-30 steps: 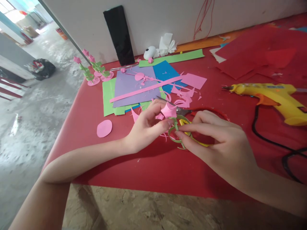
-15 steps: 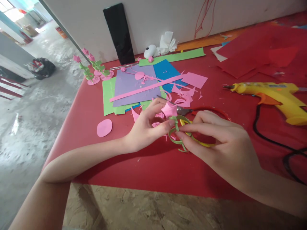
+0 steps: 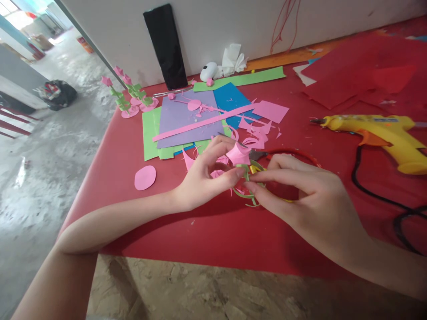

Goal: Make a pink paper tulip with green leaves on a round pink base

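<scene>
Between my two hands is a paper flower [image 3: 239, 154] with a pink folded star-shaped head and a green paper stem with curling strips. My left hand [image 3: 203, 175] is closed on it just under the head, thumb against the stem. The thumb and forefinger of my right hand [image 3: 305, 191] pinch the green stem [image 3: 247, 172] a little lower. Loose green curls hang below my fingertips. Behind the flower lie scissors [image 3: 259, 154] with red and yellow handles, partly covered by my hands. A pink paper disc [image 3: 145, 178] rests flat to the left.
A yellow glue gun [image 3: 370, 124] with a black cord lies at the right. Purple paper [image 3: 187, 115], blue paper [image 3: 231, 100] and pink scraps spread behind my hands. Finished paper flowers [image 3: 125, 104] stand far left. A black phone [image 3: 166, 46] leans on the wall; red sheets [image 3: 356, 71] lie back right.
The flower has turned and tilted slightly; its pink head has shifted a little right. The green curls below have risen slightly. Both hands keep their grip.
</scene>
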{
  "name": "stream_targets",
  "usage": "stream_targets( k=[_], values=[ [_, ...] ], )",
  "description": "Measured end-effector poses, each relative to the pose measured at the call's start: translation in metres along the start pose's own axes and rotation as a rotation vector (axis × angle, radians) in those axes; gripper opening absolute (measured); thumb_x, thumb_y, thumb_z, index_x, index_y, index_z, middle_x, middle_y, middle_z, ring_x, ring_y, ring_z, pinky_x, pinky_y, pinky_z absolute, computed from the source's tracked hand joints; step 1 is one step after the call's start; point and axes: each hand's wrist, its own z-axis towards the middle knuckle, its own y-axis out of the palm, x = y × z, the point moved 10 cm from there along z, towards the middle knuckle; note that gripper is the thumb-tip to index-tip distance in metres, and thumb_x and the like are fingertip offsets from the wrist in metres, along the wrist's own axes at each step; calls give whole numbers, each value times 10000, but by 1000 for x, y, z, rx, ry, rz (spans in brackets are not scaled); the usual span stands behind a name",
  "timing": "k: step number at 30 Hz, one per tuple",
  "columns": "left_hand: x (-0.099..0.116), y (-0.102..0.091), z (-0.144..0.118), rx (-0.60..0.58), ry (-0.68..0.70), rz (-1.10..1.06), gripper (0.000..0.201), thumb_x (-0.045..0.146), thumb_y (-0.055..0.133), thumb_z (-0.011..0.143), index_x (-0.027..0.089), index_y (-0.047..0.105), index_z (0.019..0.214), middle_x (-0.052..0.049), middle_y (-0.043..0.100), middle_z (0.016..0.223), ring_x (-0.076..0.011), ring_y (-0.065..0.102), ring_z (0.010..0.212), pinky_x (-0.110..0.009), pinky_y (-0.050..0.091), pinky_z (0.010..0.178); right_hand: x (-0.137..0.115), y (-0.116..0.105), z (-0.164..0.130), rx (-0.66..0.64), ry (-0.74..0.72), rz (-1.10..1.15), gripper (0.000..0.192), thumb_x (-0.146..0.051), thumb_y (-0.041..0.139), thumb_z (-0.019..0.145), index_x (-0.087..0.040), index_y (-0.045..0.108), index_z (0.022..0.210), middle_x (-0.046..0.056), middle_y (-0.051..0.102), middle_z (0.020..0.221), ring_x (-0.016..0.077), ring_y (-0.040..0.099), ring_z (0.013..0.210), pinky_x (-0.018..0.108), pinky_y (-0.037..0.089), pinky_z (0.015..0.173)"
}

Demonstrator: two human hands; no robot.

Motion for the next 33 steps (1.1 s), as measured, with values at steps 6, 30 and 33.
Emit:
stream_targets(
  k=[6,30,33],
  values=[
    [-6,-6,0,27,55,-132,375,299,698,764,281,524,1096,-12,514,1117,-87,526,892,-191,526,731,17,-2,5,-7,156,97,87,-120,673,736,-183,691,680,-34,531,595,20,467,504,147,308,408],
    [29,14,-10,-94,257,92,115,159,604,845,162,698,780,-1,712,637,-59,641,586,-162,532,578,23,-20,9,111,182,64,63,-203,658,771,-198,697,722,-36,480,585,27,370,482,197,317,459],
    [21,13,-8,-88,169,77,92,177,661,804,160,726,741,-9,729,620,-75,659,552,-174,539,543,11,-31,13,178,43,-89,64,-199,658,797,-202,690,742,-17,487,611,54,444,563,217,360,521]
  ],
)
